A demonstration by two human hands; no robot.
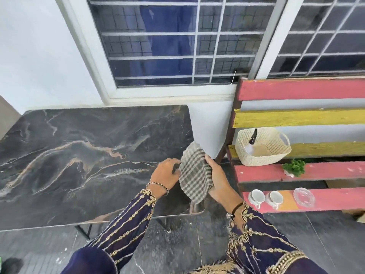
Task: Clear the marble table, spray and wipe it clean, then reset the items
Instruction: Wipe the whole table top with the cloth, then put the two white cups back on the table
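Dark navy left sleeve (126, 230) and right sleeve (256, 240), both stitched with gold leaf cuffs and looping gold lines, with a thin beaded bracelet (158, 185) by the left hand (166, 173) and a black cord (237, 207) by the right hand (217, 175).

The table (79, 155) fills the left of the frame, below the window (177, 46). On the rack (306, 89) at right, a basket (276, 155) sits above a plant (294, 167), with cups (256, 196) and dish (303, 197) lowest.
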